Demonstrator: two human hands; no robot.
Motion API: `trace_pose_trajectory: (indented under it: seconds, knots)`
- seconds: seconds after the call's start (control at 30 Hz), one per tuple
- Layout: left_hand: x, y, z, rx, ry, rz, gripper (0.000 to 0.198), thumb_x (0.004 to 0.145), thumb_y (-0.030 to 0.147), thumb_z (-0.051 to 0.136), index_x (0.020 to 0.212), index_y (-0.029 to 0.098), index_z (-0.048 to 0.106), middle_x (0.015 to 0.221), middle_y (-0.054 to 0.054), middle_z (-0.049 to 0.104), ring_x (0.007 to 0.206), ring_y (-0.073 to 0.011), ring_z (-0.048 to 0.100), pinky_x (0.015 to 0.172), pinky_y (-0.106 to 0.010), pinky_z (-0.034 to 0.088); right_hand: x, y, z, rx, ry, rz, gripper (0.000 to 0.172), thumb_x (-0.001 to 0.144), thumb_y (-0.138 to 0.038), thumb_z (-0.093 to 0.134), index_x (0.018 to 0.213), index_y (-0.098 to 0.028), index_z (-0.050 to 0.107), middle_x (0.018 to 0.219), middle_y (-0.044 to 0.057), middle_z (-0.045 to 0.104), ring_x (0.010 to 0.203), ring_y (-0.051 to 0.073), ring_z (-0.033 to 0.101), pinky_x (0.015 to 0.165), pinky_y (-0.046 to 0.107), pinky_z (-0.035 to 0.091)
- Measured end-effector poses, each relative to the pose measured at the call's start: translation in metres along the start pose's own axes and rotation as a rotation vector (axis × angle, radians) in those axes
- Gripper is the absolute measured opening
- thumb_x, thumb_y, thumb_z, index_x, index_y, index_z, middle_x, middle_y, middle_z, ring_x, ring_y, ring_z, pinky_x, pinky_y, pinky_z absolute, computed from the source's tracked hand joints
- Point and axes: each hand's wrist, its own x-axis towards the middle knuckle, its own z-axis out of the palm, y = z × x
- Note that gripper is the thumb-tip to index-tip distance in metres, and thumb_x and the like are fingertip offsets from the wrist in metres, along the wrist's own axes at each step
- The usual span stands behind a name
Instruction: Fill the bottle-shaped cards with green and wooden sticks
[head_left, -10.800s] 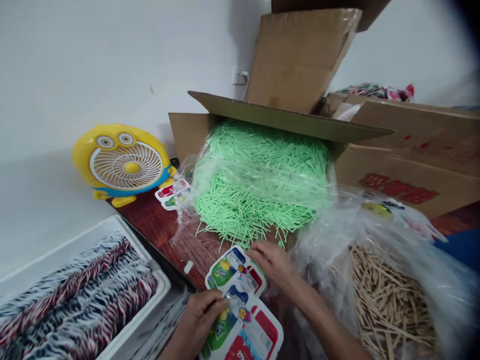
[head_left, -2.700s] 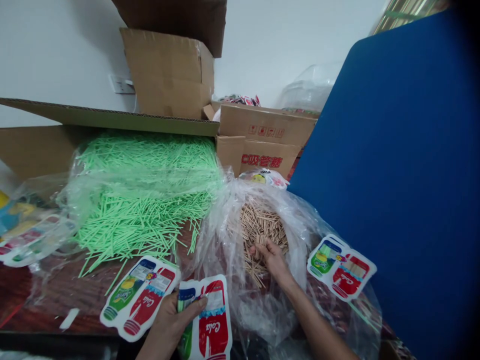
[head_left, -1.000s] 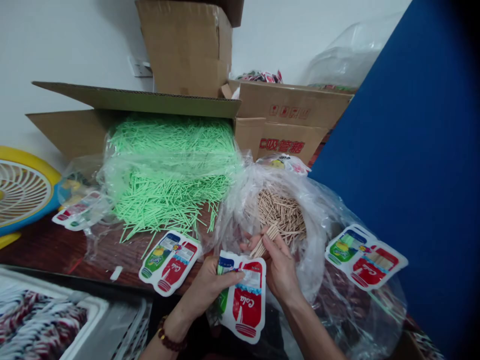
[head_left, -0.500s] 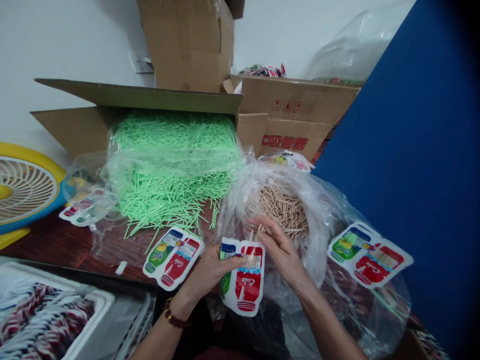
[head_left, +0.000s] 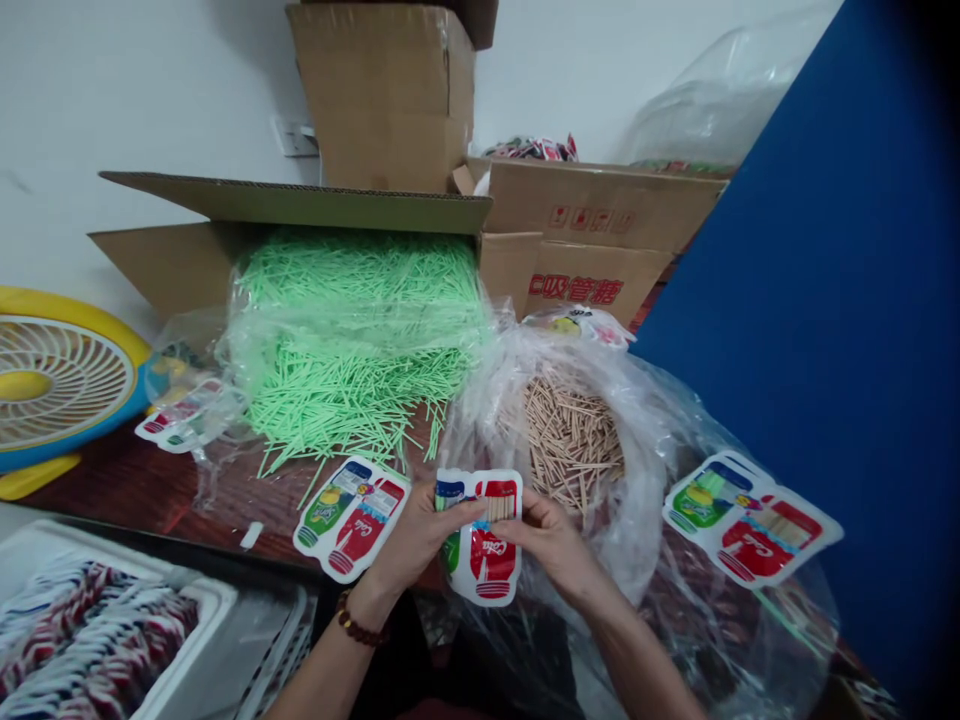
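Both hands grip one bottle-shaped candy packet, printed green on one half and red "Cola" on the other. My left hand pinches its left side, thumb across the front. My right hand holds the right edge, thumb on the front and fingers behind. Brown sticks show through the clear window of the red half. Behind my right hand, a plastic bag lies open around a heap of brown sticks. Another packet lies left of my left hand, and a further packet lies on the bag at right.
Thin green sticks spill from a plastic liner in an open cardboard box. A yellow and blue fan stands at left. A white foam box full of packets sits lower left. A blue panel borders the right side.
My right hand has moved down from above the packet to its right edge. The brown sticks that stood out of the packet's top are now inside it. The view has shifted slightly.
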Motion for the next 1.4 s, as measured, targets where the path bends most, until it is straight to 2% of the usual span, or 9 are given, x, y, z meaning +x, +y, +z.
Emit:
trace_pose_trajectory:
  seconds: [0.13, 0.23, 0.33, 0.47, 0.67, 0.83, 1.07, 1.23, 1.4]
  knots:
    - [-0.004, 0.004, -0.004, -0.067, 0.013, -0.095, 0.026, 0.067, 0.024, 0.08, 0.088, 0.014, 0.069, 0.078, -0.002, 0.073, 0.066, -0.0148, 0.065, 0.063, -0.024, 0.051, -0.001, 0.007, 0.011, 0.096, 0.053, 0.023, 0.033, 0.07, -0.028, 0.077, 0.101, -0.019, 0.068, 0.089, 0.003, 0.074, 0.076, 0.017, 0.067, 0.077, 0.032, 0.052]
    - [-0.008, 0.008, -0.006, -0.079, 0.006, -0.157, 0.028, 0.063, 0.023, 0.082, 0.085, 0.013, 0.068, 0.074, -0.002, 0.072, 0.061, -0.0144, 0.064, 0.06, -0.023, 0.05, 0.001, 0.006, 0.013, 0.085, 0.072, 0.009, 0.032, 0.067, -0.028, 0.078, 0.096, -0.018, 0.069, 0.087, 0.004, 0.074, 0.075, 0.018, 0.067, 0.075, 0.032, 0.052]
    - [-0.01, 0.011, -0.007, -0.083, 0.005, -0.145, 0.022, 0.065, 0.024, 0.08, 0.079, 0.011, 0.069, 0.068, -0.002, 0.07, 0.058, -0.0137, 0.062, 0.058, -0.023, 0.049, 0.002, 0.008, 0.011, 0.075, 0.06, 0.009, 0.03, 0.066, -0.029, 0.079, 0.092, -0.017, 0.07, 0.085, 0.004, 0.073, 0.076, 0.018, 0.067, 0.076, 0.033, 0.051]
    - [-0.01, 0.012, -0.01, -0.087, 0.001, -0.128, 0.023, 0.067, 0.026, 0.079, 0.08, 0.011, 0.068, 0.071, -0.003, 0.071, 0.06, -0.0136, 0.062, 0.06, -0.024, 0.049, 0.0, 0.015, 0.012, 0.084, 0.032, 0.015, 0.026, 0.069, -0.029, 0.077, 0.092, -0.018, 0.069, 0.087, 0.003, 0.072, 0.076, 0.017, 0.066, 0.077, 0.033, 0.05]
    - [-0.012, 0.014, -0.013, -0.025, -0.014, -0.141, 0.027, 0.064, 0.023, 0.082, 0.085, 0.012, 0.069, 0.075, -0.003, 0.072, 0.063, -0.0132, 0.063, 0.061, -0.022, 0.049, -0.001, 0.018, 0.015, -0.008, 0.112, -0.057, 0.023, 0.063, -0.031, 0.081, 0.076, -0.017, 0.069, 0.074, 0.0, 0.071, 0.067, 0.015, 0.063, 0.067, 0.028, 0.049]
    - [-0.013, 0.015, -0.01, -0.045, 0.029, -0.129, 0.022, 0.067, 0.026, 0.08, 0.08, 0.011, 0.07, 0.07, -0.003, 0.072, 0.06, -0.0151, 0.064, 0.059, -0.024, 0.051, -0.001, 0.016, 0.013, -0.011, 0.028, -0.037, 0.021, 0.071, -0.033, 0.075, 0.083, -0.017, 0.068, 0.082, 0.001, 0.071, 0.073, 0.015, 0.064, 0.072, 0.028, 0.048]
    - [-0.015, 0.017, -0.008, 0.0, 0.006, -0.135, 0.027, 0.063, 0.026, 0.082, 0.085, 0.013, 0.073, 0.077, -0.004, 0.074, 0.065, -0.0171, 0.067, 0.064, -0.026, 0.052, -0.003, 0.018, 0.015, -0.103, 0.115, -0.121, 0.019, 0.073, -0.036, 0.073, 0.076, -0.019, 0.065, 0.072, -0.002, 0.067, 0.066, 0.014, 0.059, 0.064, 0.025, 0.046]
    - [-0.014, 0.015, -0.006, 0.017, 0.022, -0.141, 0.024, 0.064, 0.026, 0.08, 0.081, 0.012, 0.071, 0.073, -0.004, 0.074, 0.062, -0.0176, 0.066, 0.061, -0.026, 0.051, 0.0, 0.015, 0.018, -0.019, 0.009, -0.06, 0.028, 0.068, -0.035, 0.076, 0.091, -0.02, 0.07, 0.084, 0.0, 0.071, 0.076, 0.017, 0.064, 0.073, 0.03, 0.049]
    - [-0.016, 0.014, -0.006, -0.032, 0.105, -0.159, 0.023, 0.066, 0.029, 0.079, 0.081, 0.014, 0.069, 0.071, -0.001, 0.073, 0.062, -0.0164, 0.066, 0.06, -0.025, 0.051, 0.002, 0.014, 0.02, -0.069, 0.11, -0.107, 0.02, 0.071, -0.033, 0.074, 0.086, -0.02, 0.074, 0.079, 0.001, 0.073, 0.071, 0.018, 0.064, 0.068, 0.029, 0.049]
